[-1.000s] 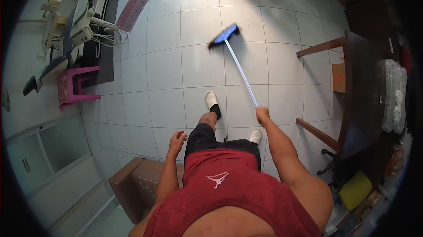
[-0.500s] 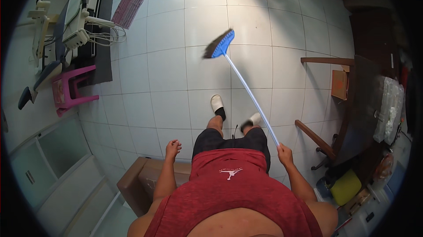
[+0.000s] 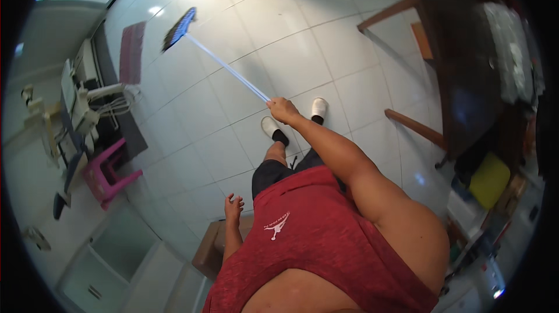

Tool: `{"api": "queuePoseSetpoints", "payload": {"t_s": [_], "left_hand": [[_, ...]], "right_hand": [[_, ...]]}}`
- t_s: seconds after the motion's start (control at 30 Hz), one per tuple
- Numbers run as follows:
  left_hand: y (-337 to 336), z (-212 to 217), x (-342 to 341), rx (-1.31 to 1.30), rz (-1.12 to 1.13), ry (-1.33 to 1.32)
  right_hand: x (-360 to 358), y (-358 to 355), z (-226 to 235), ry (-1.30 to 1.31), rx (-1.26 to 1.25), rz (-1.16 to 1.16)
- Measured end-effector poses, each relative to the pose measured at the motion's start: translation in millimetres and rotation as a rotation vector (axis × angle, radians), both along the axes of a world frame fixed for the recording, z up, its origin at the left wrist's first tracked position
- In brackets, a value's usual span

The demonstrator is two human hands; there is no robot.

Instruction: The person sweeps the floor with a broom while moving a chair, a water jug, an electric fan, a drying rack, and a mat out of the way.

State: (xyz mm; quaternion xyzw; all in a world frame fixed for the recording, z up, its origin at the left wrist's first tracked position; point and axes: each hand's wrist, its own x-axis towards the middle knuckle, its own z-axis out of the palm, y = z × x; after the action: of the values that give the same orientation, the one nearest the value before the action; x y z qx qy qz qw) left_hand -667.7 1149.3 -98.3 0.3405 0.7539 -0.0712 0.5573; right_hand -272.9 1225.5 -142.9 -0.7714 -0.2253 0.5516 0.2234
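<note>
White tiled floor [image 3: 297, 66], purplish mat [image 3: 133, 51], pink stool [image 3: 98, 183]

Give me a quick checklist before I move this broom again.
1. Right-hand grip closed around the broom handle: ok.
2. Left-hand grip empty: ok, fingers loosely curled.
3. Broom head apart from the striped mat: ok, bare floor shows between.
4. Pink stool apart from the broom: ok.
5. Bristles pressing on the floor: cannot tell from above.
</note>
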Motion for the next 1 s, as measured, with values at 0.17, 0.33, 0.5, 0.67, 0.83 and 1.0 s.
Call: {"api": "queuePoseSetpoints", "payload": {"t_s": [0.17, 0.33, 0.5, 0.67, 0.83, 1.0], "left_hand": [[37, -23, 35, -0.129, -0.168, 0.029], [86, -50, 101, -0.006, -0.227, -0.057], [125, -33, 187, 0.149, -0.336, -0.193], [122, -23, 219, 0.195, -0.380, -0.244], [105, -27, 192, 0.118, -0.497, -0.137], [100, -36, 164, 0.004, -0.446, 0.016]], "right_hand": [[57, -229, 33, -0.305, -0.109, -0.115], [72, -432, 142, -0.401, -0.447, -0.155], [50, -582, 154, -0.509, -0.451, -0.370], [113, -490, 115, -0.184, -0.646, -0.678], [190, -393, 50, -0.288, -0.431, -0.418], [236, -345, 53, -0.257, -0.434, -0.258]]}}
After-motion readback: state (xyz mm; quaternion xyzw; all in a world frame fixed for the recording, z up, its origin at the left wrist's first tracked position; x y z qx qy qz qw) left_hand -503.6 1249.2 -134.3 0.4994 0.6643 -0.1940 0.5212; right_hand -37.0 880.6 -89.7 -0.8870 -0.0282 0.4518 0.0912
